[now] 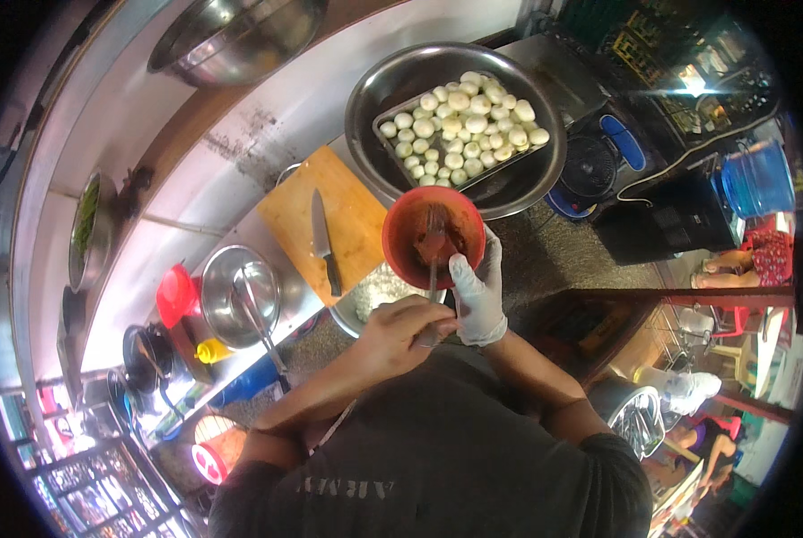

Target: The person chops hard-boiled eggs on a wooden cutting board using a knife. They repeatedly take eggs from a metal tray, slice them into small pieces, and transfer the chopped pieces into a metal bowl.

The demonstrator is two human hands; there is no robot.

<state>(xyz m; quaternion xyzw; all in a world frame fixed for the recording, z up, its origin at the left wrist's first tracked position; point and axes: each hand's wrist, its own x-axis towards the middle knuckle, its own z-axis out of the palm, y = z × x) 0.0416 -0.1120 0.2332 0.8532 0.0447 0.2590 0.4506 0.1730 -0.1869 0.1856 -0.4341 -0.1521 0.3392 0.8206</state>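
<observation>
My left hand [404, 333] is bare and closed around the handle of a metal fork [433, 279], whose tines rest inside a red bowl [396, 259] with reddish-brown paste or sauce. My right hand [480, 302], in a whitish disposable glove, grips that bowl by its right side, thumb towards me. Beyond the bowl, a wide steel basin [367, 158] holds a metal tray [393, 149] of peeled, round, whitish onions or eggs [475, 124]. A kitchen knife [320, 225] lies on a wooden cutting board [354, 202]. Below the board, a steel bowl [343, 321] of chopped white pieces is partly hidden.
A steel bowl [223, 296] with tongs [260, 319] stands left, near a yellow squeeze bottle [213, 350] and a red plastic container [174, 294]. Above, a shelf bears a large steel bowl [240, 40]. A blue-and-black fan [586, 165] and people are at right.
</observation>
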